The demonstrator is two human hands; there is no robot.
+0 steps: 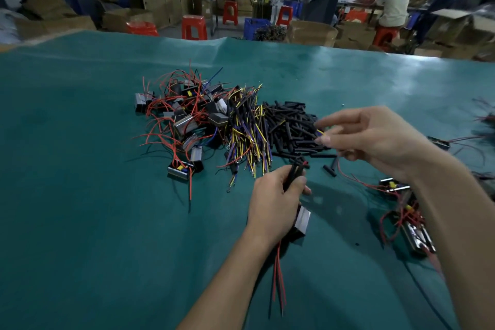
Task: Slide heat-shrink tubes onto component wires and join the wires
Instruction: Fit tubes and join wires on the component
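My left hand [273, 202] grips a small boxy component [301, 221] low in the palm, its red wires [278, 284] hanging below. Two black heat-shrink tubes [296, 170] stick up from its fingers. My right hand [372, 139] hovers over the pile of black tubes [292, 126], forefinger and thumb pinching the tip of a yellow wire [320, 132]. To the left lies a heap of yellow and purple wires [246, 131], and further left a heap of components with red leads [184, 115].
A teal mat [80, 195] covers the table. Finished components with red wires [409, 217] lie at the right under my right forearm. Beyond the table's far edge stand red stools [194, 27], cardboard boxes and seated people at other benches.
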